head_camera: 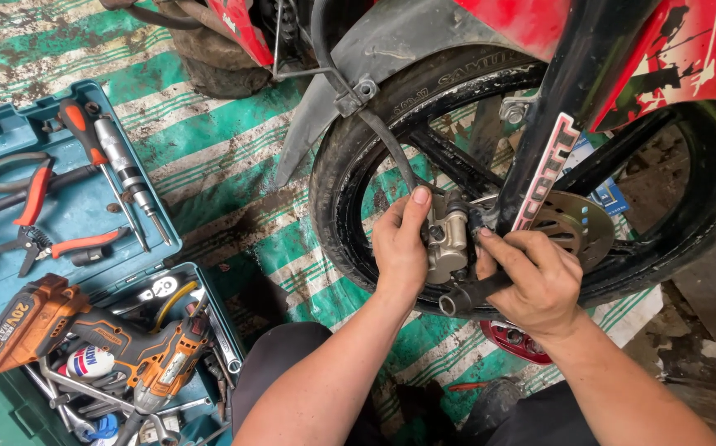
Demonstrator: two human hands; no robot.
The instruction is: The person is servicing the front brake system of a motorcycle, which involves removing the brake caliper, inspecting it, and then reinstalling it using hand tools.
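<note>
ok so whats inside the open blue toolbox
Inside the blue toolbox: red-handled pliers, a screwdriver and an orange cordless drill lying on wrenches. Whatever sits beneath the drill is covered.

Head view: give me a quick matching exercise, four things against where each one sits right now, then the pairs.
Things:
1. brake caliper
2. cordless drill
3. red-handled pliers
4. black-handled tool

Places:
A. in the lower tray of the teal toolbox
B. gripped in the right hand
C. at the wheel, held by the left hand
D. in the upper tray of the toolbox, beside the screwdrivers

Pairs: 1-C, 2-A, 3-D, 4-B
</note>
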